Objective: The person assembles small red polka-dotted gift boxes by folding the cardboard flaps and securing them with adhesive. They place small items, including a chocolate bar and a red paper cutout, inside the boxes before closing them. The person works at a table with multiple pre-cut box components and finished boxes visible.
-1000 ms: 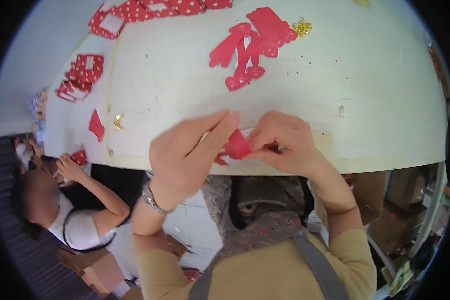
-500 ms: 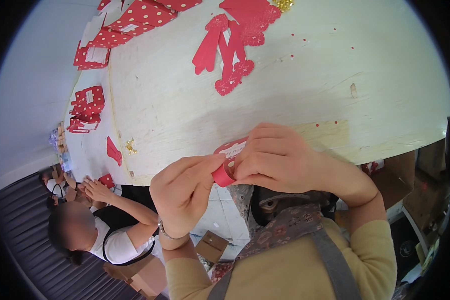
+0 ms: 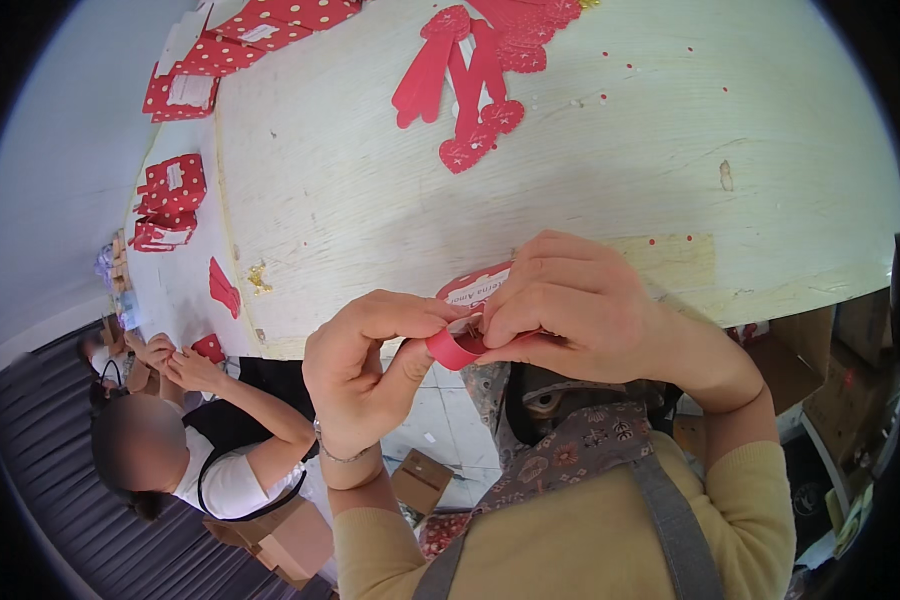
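A red paper strip (image 3: 454,352), curved into a loop, is pinched between the thumb and fingers of my left hand (image 3: 362,362) at the table's near edge. My right hand (image 3: 570,312) closes its fingers on the strip's other side; its fingertips are partly hidden inside the curve. Just beyond my fingers shows a red polka-dot card piece (image 3: 467,288) with a white label, half covered by my right hand. Whether the strip is joined to this piece I cannot tell. Farther up the table lie red paper strips with heart-shaped ends (image 3: 467,150), loosely overlapping.
Red polka-dot boxes (image 3: 173,185) stand along the table's left side, with more (image 3: 270,30) at the far left. Gold bits (image 3: 258,279) and a red paper piece (image 3: 223,288) lie nearby. A co-worker (image 3: 240,460) sits at left. A cardboard box (image 3: 790,350) is below the right edge.
The red strip's loop has opened wider, and my left fingers have spread apart a little around it. More of the dotted card's label shows. The view has shifted slightly.
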Available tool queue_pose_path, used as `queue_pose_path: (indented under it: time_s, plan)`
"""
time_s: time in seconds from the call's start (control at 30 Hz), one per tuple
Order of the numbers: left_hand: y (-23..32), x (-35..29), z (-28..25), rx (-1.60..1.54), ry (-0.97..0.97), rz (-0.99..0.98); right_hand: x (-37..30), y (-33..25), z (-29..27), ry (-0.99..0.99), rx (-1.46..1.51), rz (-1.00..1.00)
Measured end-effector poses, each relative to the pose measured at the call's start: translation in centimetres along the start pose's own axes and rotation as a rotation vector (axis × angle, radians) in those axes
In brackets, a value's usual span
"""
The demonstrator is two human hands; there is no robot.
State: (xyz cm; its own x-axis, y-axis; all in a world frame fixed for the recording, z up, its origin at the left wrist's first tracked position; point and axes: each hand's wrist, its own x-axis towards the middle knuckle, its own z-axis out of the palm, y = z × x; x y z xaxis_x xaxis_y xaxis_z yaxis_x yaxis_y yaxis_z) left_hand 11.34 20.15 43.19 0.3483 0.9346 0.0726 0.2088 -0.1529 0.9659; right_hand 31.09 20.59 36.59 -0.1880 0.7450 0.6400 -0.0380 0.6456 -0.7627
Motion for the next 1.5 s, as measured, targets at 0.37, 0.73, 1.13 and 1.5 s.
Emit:
queue_pose_path:
  time_s: [0.37,0.73,1.13,1.5]
  plan:
    - [-1.6,-0.1,0.2,0.205,-0.080,0.361,0.0,0.2,-0.5,-0.092,-0.045,-0.003]
    - [-5.4,-0.4,1.7,0.159,0.077,0.519,0.8,-0.6,-1.0,-0.202,-0.090,-0.003]
    - [-4.9,-0.6,2.8,0.253,0.184,0.538,0.9,-2.2,-0.9,-0.180,-0.065,0.203]
    - [-5.6,-0.6,3.4,0.203,0.228,0.607,-0.1,-4.3,-1.2,-0.282,-0.408,0.134]
